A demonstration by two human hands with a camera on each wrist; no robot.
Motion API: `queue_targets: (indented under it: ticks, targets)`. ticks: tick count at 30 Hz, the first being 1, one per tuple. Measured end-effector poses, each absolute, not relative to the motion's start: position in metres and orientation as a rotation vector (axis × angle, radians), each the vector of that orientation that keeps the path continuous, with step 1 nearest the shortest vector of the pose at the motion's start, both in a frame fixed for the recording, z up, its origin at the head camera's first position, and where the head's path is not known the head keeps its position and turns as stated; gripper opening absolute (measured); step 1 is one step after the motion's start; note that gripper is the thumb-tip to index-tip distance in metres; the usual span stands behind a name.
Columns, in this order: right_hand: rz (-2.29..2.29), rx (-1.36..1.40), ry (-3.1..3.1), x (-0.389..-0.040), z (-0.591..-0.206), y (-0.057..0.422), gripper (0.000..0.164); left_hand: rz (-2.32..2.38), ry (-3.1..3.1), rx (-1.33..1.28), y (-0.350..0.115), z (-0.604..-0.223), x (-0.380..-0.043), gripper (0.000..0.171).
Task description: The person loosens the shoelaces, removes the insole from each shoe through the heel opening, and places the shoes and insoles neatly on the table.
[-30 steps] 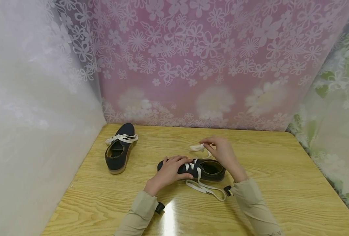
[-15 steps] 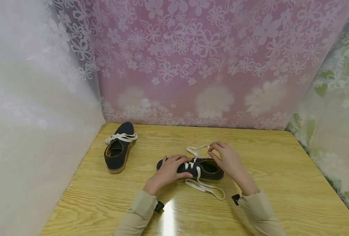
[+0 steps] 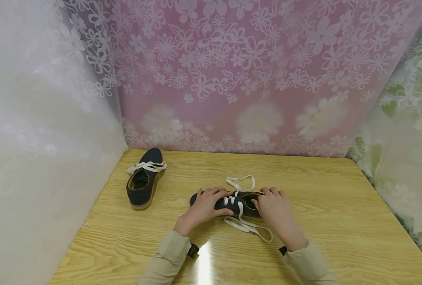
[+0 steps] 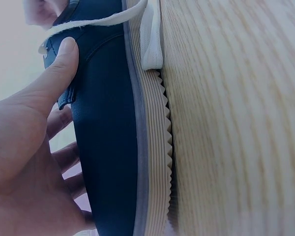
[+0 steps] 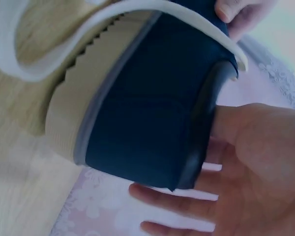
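Observation:
A navy lace-up shoe (image 3: pixel 251 213) with a ridged tan sole lies sideways on the table, toe to the left. My left hand (image 3: pixel 205 206) holds its front, thumb (image 4: pixel 64 61) on the near side and fingers across the top to the far side. At the heel end, my right hand (image 3: pixel 276 209) has its thumb inside the opening and its fingers beyond the far rim, gripping the collar (image 5: pixel 201 128). The thumb tip is hidden inside the shoe. One loose white lace (image 3: pixel 253 183) loops behind the shoe; the other white lace (image 3: pixel 240 212) falls in front.
A second navy shoe (image 3: pixel 139 197), its white laces tied in a bow, stands at the back left of the wooden table (image 3: pixel 339 206). A floral pink curtain (image 3: pixel 211 79) hangs behind the table, with pale curtains at both sides.
My right hand pinched the far lace, drew it rightward and let it drop behind the shoe. It then came down to the shoe's heel opening. My left hand has stayed in place.

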State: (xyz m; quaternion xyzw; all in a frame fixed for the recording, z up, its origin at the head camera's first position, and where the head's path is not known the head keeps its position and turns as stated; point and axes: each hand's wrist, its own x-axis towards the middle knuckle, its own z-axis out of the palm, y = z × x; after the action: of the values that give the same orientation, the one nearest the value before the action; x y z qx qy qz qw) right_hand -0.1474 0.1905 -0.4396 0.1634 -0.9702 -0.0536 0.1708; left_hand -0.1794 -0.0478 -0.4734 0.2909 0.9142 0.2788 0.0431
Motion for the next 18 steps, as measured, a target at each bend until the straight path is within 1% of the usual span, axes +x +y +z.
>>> queue_targets:
  ticks: [4, 6, 18]
  targets:
    - [-0.116, 0.391, -2.799, -0.1452, -0.442, 0.1875, 0.041, 0.845, 2.802, 0.899, -0.048, -0.4748, -0.1804, 0.065]
    - [-0.092, 0.368, -2.818, -0.1451, -0.4431, 0.1874, 0.044, 0.845, 2.803, 0.903, -0.0478, -0.4754, -0.1809, 0.065]
    - [-0.016, 0.359, -2.887, -0.1478, -0.4483, 0.1887, 0.036, 0.834, 2.809, 0.894, -0.0467, -0.4764, -0.181, 0.065]
